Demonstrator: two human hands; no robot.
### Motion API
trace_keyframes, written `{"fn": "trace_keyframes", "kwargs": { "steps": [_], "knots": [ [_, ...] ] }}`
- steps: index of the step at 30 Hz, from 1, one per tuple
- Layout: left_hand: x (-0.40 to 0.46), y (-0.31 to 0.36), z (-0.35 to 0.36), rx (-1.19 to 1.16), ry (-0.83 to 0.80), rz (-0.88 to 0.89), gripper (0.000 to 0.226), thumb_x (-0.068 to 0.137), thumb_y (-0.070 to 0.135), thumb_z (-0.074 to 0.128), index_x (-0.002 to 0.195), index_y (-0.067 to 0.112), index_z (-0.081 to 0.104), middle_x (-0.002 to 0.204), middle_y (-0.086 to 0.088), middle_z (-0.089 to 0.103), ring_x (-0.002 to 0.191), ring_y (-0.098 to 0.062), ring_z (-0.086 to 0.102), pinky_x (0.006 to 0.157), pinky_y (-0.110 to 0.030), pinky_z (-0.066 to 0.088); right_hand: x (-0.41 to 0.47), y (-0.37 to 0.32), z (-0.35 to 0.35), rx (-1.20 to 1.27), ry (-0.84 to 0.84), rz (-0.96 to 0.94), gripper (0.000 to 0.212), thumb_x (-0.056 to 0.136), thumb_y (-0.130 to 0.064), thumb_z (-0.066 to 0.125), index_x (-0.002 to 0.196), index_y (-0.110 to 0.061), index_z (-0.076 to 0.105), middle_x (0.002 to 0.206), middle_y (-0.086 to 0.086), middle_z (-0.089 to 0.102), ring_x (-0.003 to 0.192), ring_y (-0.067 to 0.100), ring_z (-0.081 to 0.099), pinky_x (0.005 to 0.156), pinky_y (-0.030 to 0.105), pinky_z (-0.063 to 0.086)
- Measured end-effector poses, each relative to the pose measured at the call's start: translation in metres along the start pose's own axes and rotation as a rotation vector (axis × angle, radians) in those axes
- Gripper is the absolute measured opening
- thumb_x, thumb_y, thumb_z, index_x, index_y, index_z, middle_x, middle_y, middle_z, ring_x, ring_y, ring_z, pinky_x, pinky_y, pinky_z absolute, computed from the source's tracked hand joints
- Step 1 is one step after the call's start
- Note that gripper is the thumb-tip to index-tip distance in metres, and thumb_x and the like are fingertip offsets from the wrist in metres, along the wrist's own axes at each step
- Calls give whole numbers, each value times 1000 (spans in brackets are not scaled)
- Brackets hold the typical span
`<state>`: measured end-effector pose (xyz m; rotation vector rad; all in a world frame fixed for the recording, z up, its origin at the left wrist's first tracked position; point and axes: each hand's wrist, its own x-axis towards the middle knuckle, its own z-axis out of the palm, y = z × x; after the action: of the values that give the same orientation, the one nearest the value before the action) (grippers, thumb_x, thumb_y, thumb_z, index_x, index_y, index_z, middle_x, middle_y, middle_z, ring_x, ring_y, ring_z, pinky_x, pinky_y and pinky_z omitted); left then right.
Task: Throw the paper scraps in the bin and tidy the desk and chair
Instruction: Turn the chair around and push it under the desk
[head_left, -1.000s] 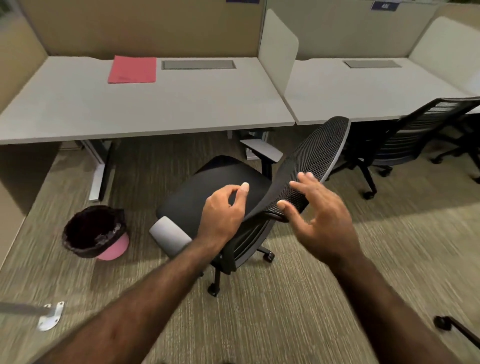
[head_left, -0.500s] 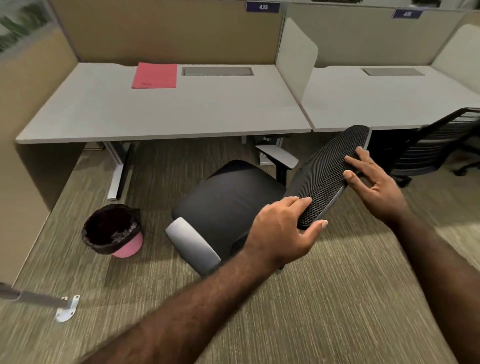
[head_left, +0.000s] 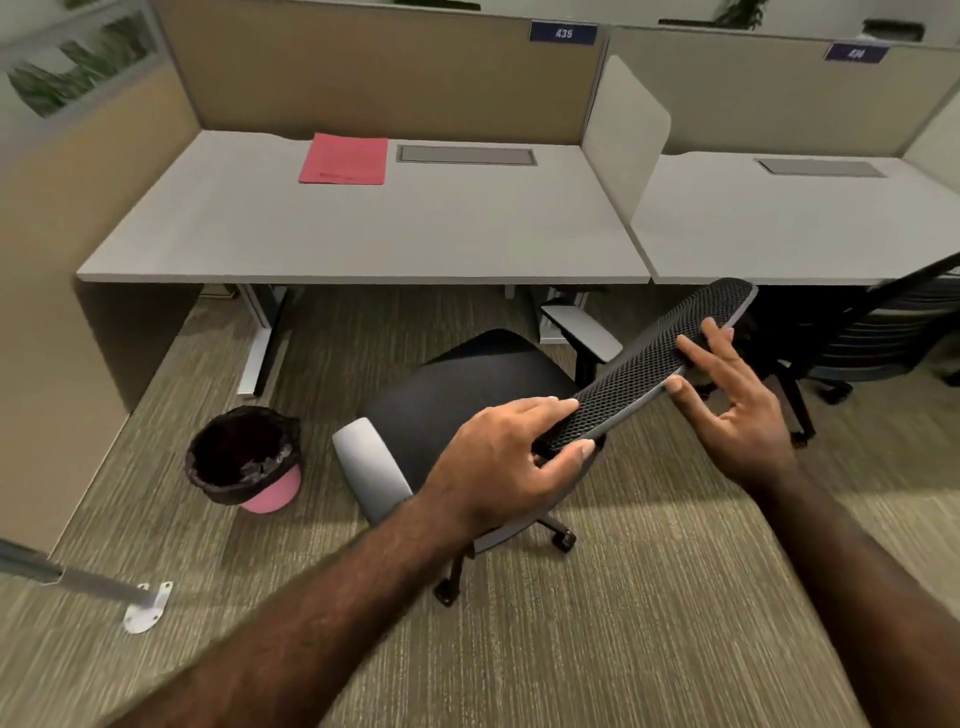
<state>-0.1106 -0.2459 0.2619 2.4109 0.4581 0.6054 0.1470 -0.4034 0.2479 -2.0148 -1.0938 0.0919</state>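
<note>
A black office chair (head_left: 457, 395) with grey armrests stands on the carpet in front of the grey desk (head_left: 363, 234). Its mesh backrest (head_left: 649, 358) tilts toward me. My left hand (head_left: 509, 457) grips the backrest's lower left end, fingers over the top and thumb under. My right hand (head_left: 727, 405) presses its fingers flat against the backrest's right edge. A red paper folder (head_left: 344, 158) lies at the back of the desk. A pink bin (head_left: 244, 457) with a black liner stands on the floor left of the chair. No paper scraps are visible.
A second desk (head_left: 789, 218) adjoins on the right behind a divider panel (head_left: 623, 130), with another black chair (head_left: 872, 332) tucked beside it. A beige partition (head_left: 62, 322) closes the left side. A metal bracket (head_left: 145, 608) is fixed to the carpet at lower left.
Both hands have reached the backrest and settled on it: the left hand closed around its lower end, the right hand slid up along its right edge. The view has moved closer to the desk.
</note>
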Motion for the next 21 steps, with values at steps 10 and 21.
{"fn": "trace_keyframes", "kwargs": {
  "steps": [10, 21],
  "knots": [
    [-20, -62, -67, 59, 25, -78, 50, 97, 53, 56, 142, 30, 59, 142, 8, 63, 132, 1, 54, 107, -33, 53, 1, -24, 45, -228, -116, -232, 74, 97, -56, 66, 163, -37, 38, 177, -10, 21, 165, 7, 8, 130, 44, 24],
    [-32, -123, -117, 16, 286, -381, 33, 92, 33, 76, 125, 35, 74, 143, -6, 64, 132, -10, 59, 112, -34, 49, 16, -77, 100, -592, -102, -414, 81, 96, -53, 64, 166, -40, 26, 171, 1, 34, 159, 28, 26, 130, 56, 22]
  ]
}}
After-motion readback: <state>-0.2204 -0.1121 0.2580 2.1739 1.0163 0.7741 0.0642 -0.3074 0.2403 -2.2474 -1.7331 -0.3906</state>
